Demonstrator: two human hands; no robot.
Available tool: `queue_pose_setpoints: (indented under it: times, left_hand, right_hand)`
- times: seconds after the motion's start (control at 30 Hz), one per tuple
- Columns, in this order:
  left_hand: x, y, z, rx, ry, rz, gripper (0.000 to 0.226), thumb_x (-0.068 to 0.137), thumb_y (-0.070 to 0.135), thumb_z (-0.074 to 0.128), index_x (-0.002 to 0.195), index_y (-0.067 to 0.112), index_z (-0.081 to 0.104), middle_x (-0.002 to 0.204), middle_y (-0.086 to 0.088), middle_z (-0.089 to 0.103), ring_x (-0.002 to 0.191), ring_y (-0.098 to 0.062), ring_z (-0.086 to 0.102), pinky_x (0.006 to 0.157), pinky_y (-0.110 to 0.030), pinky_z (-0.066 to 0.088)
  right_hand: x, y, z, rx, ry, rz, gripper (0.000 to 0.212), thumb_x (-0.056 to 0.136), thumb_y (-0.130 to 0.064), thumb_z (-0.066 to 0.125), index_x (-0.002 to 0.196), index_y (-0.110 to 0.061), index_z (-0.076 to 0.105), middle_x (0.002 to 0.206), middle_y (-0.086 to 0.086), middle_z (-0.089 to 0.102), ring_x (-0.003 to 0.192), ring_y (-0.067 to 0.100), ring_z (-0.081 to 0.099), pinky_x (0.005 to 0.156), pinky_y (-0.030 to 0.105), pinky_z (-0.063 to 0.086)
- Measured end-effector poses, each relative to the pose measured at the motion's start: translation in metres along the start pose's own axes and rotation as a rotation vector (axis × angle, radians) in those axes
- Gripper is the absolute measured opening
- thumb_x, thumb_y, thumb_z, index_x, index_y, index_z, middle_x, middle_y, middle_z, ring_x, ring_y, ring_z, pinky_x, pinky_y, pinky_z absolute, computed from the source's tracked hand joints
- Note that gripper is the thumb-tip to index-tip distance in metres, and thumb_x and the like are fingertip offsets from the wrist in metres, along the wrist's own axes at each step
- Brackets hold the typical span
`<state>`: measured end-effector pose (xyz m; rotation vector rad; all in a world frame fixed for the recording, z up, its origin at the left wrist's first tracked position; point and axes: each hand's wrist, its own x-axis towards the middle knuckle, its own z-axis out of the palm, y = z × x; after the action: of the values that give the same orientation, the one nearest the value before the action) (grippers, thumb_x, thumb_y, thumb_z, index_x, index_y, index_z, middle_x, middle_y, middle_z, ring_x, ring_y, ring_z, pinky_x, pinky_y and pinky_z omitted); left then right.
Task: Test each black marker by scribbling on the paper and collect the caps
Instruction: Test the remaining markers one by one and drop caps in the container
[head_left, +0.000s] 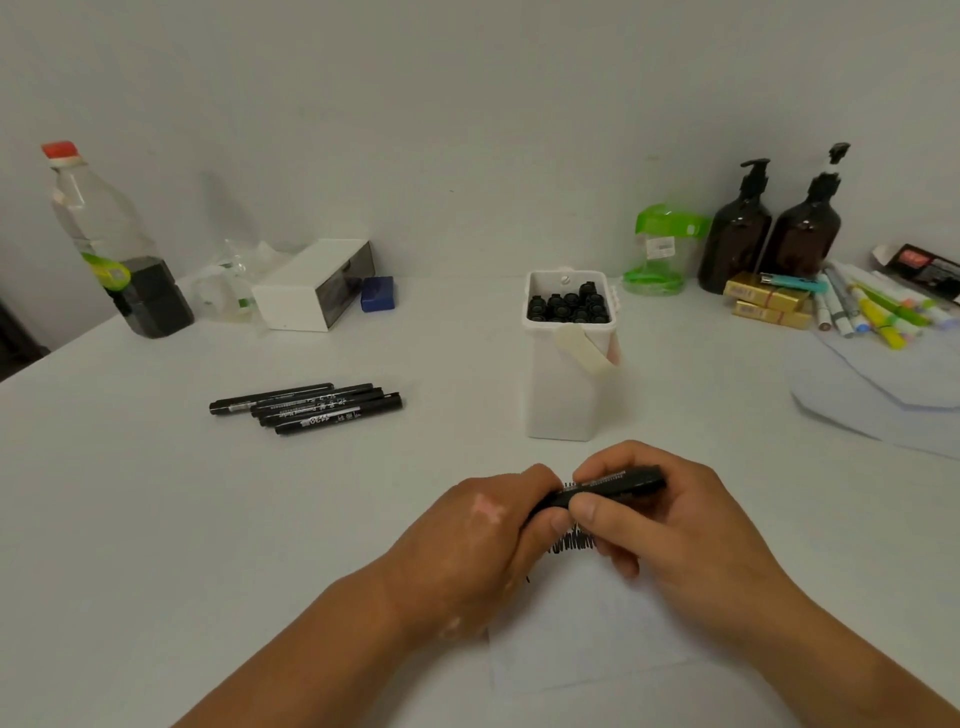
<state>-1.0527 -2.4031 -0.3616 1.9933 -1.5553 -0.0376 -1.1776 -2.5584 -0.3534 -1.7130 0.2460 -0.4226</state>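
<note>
Your left hand (478, 540) is curled around the left end of a black marker (618, 486), and that end is hidden inside the grip. Your right hand (670, 530) pinches the barrel between thumb and fingers; the right end sticks out past the knuckles. Can't tell if the cap is on or off.

The marker is held roughly level just above the paper (587, 634), which lies near the bench (156, 519) front edge. A black scribble (571, 543) shows on the sheet under your fingers.

Just behind the hands stands a white tub (569, 395) packed with black round ends (569, 306); caps or marker butts, can't tell.

Four black markers (306, 408) lie side by side, touching, left of the tub.

Along the back edge: clear bottle (111, 244) at the left corner, white box (311, 291), blue block (377, 293), green-lidded jar (660, 249), two brown pump bottles (737, 234).

At the right edge are gold boxes (769, 304) and a pile of coloured pens (872, 312).
</note>
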Motion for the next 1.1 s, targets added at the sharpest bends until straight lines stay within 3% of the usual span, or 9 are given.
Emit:
queue_pose_setpoints:
  times: [0.17, 0.3, 0.4, 0.5, 0.63, 0.73, 0.8, 0.9, 1.1]
  left_hand:
    - [0.001, 0.009, -0.003, 0.002, 0.028, 0.035, 0.04, 0.103, 0.049, 0.034, 0.1, 0.016, 0.058, 0.075, 0.02, 0.047, 0.058, -0.003, 0.042, 0.057, -0.009, 0.03]
    - [0.0, 0.011, -0.005, -0.008, 0.032, 0.033, 0.028, 0.102, 0.052, 0.036, 0.101, 0.03, 0.053, 0.063, 0.026, 0.043, 0.053, 0.005, 0.042, 0.054, -0.007, 0.027]
    - [0.0, 0.01, -0.004, 0.001, 0.038, 0.041, 0.02, 0.101, 0.054, 0.038, 0.102, 0.037, 0.05, 0.06, 0.029, 0.041, 0.051, 0.007, 0.043, 0.054, -0.007, 0.027]
    - [0.001, 0.009, -0.004, -0.068, 0.028, 0.063, 0.02, 0.103, 0.048, 0.042, 0.105, 0.033, 0.054, 0.071, 0.032, 0.049, 0.062, 0.01, 0.049, 0.059, -0.007, 0.031]
    - [0.001, -0.003, -0.007, -0.153, 0.048, -0.052, 0.031, 0.101, 0.05, 0.041, 0.118, 0.032, 0.06, 0.082, 0.018, 0.061, 0.077, -0.003, 0.059, 0.066, -0.011, 0.039]
    - [0.0, -0.02, -0.011, -0.059, 0.153, -0.147, 0.017, 0.099, 0.037, 0.055, 0.106, 0.029, 0.069, 0.084, 0.012, 0.063, 0.083, -0.005, 0.058, 0.069, -0.014, 0.042]
    - [-0.001, -0.027, -0.011, 0.024, 0.139, -0.203, 0.01, 0.093, 0.037, 0.066, 0.101, 0.031, 0.07, 0.08, 0.014, 0.056, 0.077, -0.001, 0.052, 0.066, -0.011, 0.036]
    - [-0.002, -0.033, -0.007, 0.056, 0.038, -0.253, 0.019, 0.086, 0.048, 0.071, 0.102, 0.037, 0.069, 0.085, 0.015, 0.054, 0.076, 0.0, 0.05, 0.068, -0.011, 0.035]
    - [-0.002, -0.033, -0.004, 0.076, -0.033, -0.272, 0.031, 0.081, 0.056, 0.073, 0.107, 0.04, 0.067, 0.092, 0.017, 0.051, 0.083, 0.003, 0.051, 0.07, -0.009, 0.034]
  right_hand:
    - [-0.001, -0.002, 0.001, 0.043, -0.021, 0.019, 0.022, 0.073, -0.04, 0.078, 0.086, -0.023, 0.073, 0.061, 0.007, 0.067, 0.051, 0.018, 0.058, 0.054, 0.025, 0.05]
    - [-0.002, -0.006, 0.001, 0.112, -0.068, 0.02, 0.006, 0.08, -0.026, 0.074, 0.082, -0.021, 0.071, 0.065, 0.01, 0.07, 0.055, 0.02, 0.059, 0.056, 0.024, 0.051]
    - [-0.003, -0.009, 0.0, 0.1, -0.088, -0.006, 0.011, 0.079, -0.03, 0.076, 0.084, -0.021, 0.07, 0.065, 0.008, 0.069, 0.055, 0.019, 0.059, 0.058, 0.023, 0.052]
    - [-0.004, -0.008, 0.003, 0.048, -0.042, -0.03, 0.024, 0.071, -0.04, 0.077, 0.083, -0.021, 0.069, 0.06, 0.003, 0.065, 0.052, 0.017, 0.057, 0.054, 0.024, 0.05]
    - [0.002, -0.002, -0.003, 0.225, 0.166, -0.011, 0.015, 0.071, -0.022, 0.072, 0.065, -0.018, 0.06, 0.048, 0.005, 0.045, 0.045, 0.018, 0.039, 0.042, 0.028, 0.033]
    - [0.004, -0.001, -0.014, 0.354, 0.19, 0.063, 0.016, 0.061, -0.029, 0.072, 0.065, -0.017, 0.063, 0.048, 0.005, 0.048, 0.043, 0.016, 0.04, 0.038, 0.025, 0.031]
    - [0.002, 0.001, -0.013, 0.299, 0.086, 0.098, 0.029, 0.059, -0.037, 0.07, 0.076, -0.013, 0.073, 0.054, 0.011, 0.06, 0.046, 0.019, 0.051, 0.038, 0.026, 0.038]
    - [-0.002, 0.001, 0.0, 0.117, -0.071, 0.116, 0.034, 0.062, -0.039, 0.069, 0.084, -0.015, 0.078, 0.062, 0.011, 0.068, 0.053, 0.019, 0.06, 0.043, 0.027, 0.045]
    - [-0.005, 0.005, 0.011, -0.276, -0.027, 0.102, 0.013, 0.071, -0.033, 0.074, 0.082, -0.027, 0.074, 0.049, -0.008, 0.057, 0.043, 0.01, 0.05, 0.047, 0.024, 0.041]
